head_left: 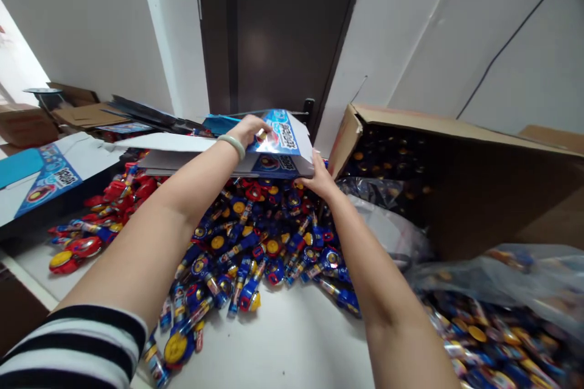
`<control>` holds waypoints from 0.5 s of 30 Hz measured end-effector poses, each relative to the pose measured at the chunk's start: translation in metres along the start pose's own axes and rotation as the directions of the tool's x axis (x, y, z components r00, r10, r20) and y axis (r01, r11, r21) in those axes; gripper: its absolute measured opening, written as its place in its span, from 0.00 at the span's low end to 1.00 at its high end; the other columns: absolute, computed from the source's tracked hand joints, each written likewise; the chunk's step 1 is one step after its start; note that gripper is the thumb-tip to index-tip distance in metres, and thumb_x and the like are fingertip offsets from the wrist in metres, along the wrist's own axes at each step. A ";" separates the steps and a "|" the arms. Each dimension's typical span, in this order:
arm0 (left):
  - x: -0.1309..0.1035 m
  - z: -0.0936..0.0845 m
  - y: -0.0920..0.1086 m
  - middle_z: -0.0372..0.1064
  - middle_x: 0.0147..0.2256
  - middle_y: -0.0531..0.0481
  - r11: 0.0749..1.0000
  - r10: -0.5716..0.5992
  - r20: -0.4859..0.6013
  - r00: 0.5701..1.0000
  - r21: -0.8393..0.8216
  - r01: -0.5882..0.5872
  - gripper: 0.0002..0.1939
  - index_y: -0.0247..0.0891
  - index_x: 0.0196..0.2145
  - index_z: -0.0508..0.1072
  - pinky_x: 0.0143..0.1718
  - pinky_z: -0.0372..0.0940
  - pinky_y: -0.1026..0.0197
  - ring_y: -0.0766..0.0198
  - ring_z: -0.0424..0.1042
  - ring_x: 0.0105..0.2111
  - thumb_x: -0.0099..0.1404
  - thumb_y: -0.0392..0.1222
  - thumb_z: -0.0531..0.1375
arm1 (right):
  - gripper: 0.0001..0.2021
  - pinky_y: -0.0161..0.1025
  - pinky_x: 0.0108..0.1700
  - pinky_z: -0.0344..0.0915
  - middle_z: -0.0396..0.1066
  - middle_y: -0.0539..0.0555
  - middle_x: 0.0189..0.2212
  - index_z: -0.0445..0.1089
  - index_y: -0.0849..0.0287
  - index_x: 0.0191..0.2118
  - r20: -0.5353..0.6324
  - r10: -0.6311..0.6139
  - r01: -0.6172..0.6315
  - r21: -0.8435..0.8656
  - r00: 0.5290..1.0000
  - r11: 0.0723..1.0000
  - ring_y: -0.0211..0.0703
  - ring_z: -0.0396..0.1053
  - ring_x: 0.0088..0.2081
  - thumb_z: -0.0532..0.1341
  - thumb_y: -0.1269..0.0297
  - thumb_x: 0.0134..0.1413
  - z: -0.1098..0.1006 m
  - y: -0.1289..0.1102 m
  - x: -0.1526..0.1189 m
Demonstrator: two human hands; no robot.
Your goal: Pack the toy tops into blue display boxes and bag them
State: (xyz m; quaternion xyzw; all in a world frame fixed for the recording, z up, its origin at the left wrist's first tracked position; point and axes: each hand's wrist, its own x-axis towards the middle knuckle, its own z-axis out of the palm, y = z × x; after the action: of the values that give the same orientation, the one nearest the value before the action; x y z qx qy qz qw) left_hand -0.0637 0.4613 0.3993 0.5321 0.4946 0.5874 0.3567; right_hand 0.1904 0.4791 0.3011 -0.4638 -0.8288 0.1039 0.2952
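Observation:
A flat, printed blue-and-white cardboard box [292, 134] lies above a heap of toys, with more folded card layered under it. My left hand [250, 130], a pale bangle at its wrist, curls its fingers over the printed top panel. At the right end of the card, my right hand [318, 175] grips the corner, thumb up along the side and fingers at the lower edge. Beneath are many blue toy watches [274, 246] with round yellow parts and clear tubes, several lying loose towards the front. Red toy watches [86, 247] are piled to the left.
Another printed box [50, 179] stands at the left on the white table [292, 340]. A large brown carton [456, 121] lies open at the right, beside plastic bags [515, 273] and more toys. Behind is a dark door [274, 30]; dark flat sheets [146, 115] are stacked back left.

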 end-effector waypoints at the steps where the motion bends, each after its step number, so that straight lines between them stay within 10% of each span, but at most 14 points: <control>1: 0.001 -0.002 0.011 0.70 0.25 0.47 0.998 0.064 -0.034 0.997 -0.006 -0.064 0.08 0.35 0.25 0.70 0.43 0.69 0.51 0.54 0.74 0.37 0.46 0.33 0.66 | 0.57 0.50 0.71 0.50 0.40 0.64 0.73 0.32 0.59 0.74 -0.018 0.001 0.001 0.129 1.000 0.992 0.52 0.45 0.73 0.69 0.53 0.49 -0.007 -0.001 -0.001; 5: -0.022 -0.013 0.060 0.75 0.37 0.49 0.882 0.471 -0.077 0.879 0.048 -0.468 0.15 0.35 0.39 0.73 0.49 0.70 0.53 0.55 0.73 0.46 0.51 0.37 0.67 | 0.54 0.53 0.71 0.46 0.43 0.68 0.72 0.33 0.65 0.73 -0.180 0.117 -0.048 0.348 0.977 0.936 0.55 0.46 0.72 0.61 0.40 0.54 -0.063 -0.016 -0.012; 9: -0.091 -0.012 0.088 0.75 0.45 0.50 0.814 0.548 -0.011 0.836 0.236 -0.531 0.21 0.42 0.50 0.72 0.55 0.68 0.52 0.53 0.67 0.57 0.59 0.46 0.66 | 0.56 0.51 0.70 0.50 0.52 0.73 0.68 0.38 0.74 0.71 -0.594 0.059 0.114 0.251 0.802 0.961 0.55 0.53 0.69 0.64 0.40 0.52 -0.129 -0.051 -0.029; 13: -0.177 0.001 0.088 0.72 0.50 0.48 0.698 0.631 0.061 0.773 0.391 -0.600 0.24 0.41 0.56 0.66 0.55 0.69 0.54 0.52 0.68 0.58 0.66 0.52 0.61 | 0.30 0.44 0.52 0.69 0.75 0.63 0.47 0.64 0.68 0.57 -0.495 0.012 0.236 0.436 0.869 0.868 0.46 0.72 0.47 0.60 0.47 0.60 -0.156 -0.085 -0.071; 15: -0.214 0.002 0.104 0.71 0.49 0.48 0.574 0.748 0.032 0.663 0.469 -0.671 0.23 0.43 0.57 0.64 0.53 0.70 0.57 0.57 0.70 0.54 0.68 0.53 0.60 | 0.20 0.42 0.48 0.71 0.76 0.59 0.45 0.68 0.61 0.49 -0.583 -0.014 0.317 0.420 0.812 0.850 0.44 0.73 0.44 0.58 0.49 0.61 -0.157 -0.096 -0.108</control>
State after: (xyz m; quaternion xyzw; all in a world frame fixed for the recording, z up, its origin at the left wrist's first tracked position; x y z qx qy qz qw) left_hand -0.0118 0.2330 0.4405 0.6994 0.3867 0.5952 -0.0840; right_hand 0.2569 0.3212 0.4280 -0.3043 -0.6879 0.1467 0.6424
